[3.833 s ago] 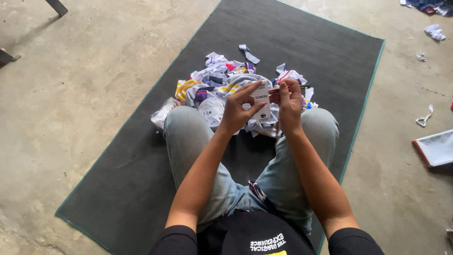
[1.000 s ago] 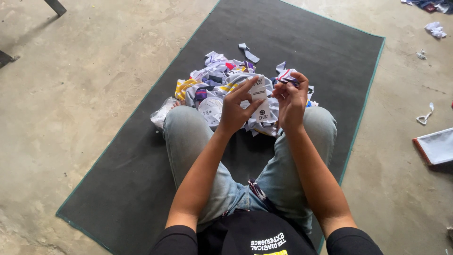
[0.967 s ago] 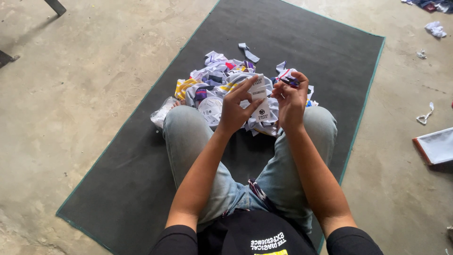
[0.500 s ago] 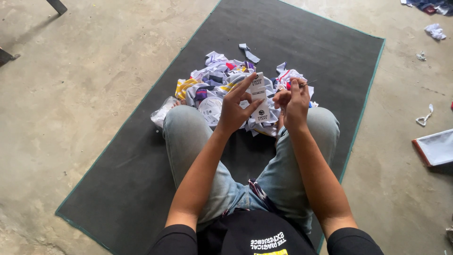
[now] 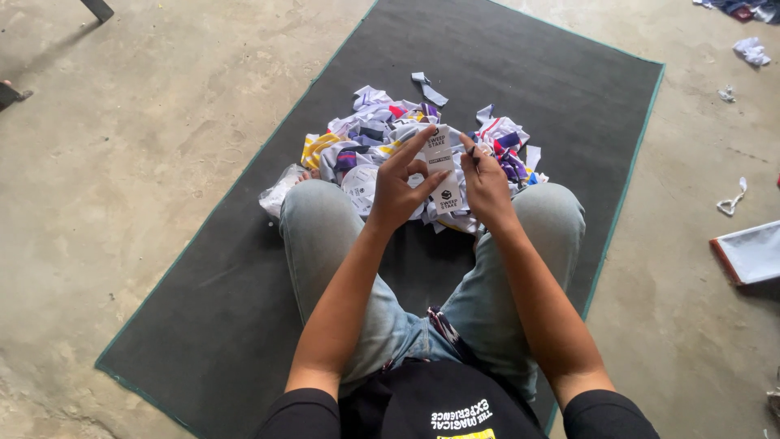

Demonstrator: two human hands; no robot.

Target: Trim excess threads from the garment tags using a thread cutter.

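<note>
Compared with half a second ago, the right hand (image 5: 487, 183) sits a little lower and closer to the left, its fingers bent at the card's edge instead of raised. The left hand (image 5: 398, 187) pinches a white card (image 5: 443, 167) between thumb and fingertips, held upright above the knees. The right hand's fingers touch the card's right side; whether they grip it I cannot tell. Behind both hands lies a pile of coloured scraps (image 5: 382, 138) on the dark mat (image 5: 552, 81).

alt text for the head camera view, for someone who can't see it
A seated person's left hand holds up a white paper tag while the right hand pinches something small and dark beside it. Beyond the knees, a pile of colourful socks lies on a dark mat over a concrete floor.
</note>
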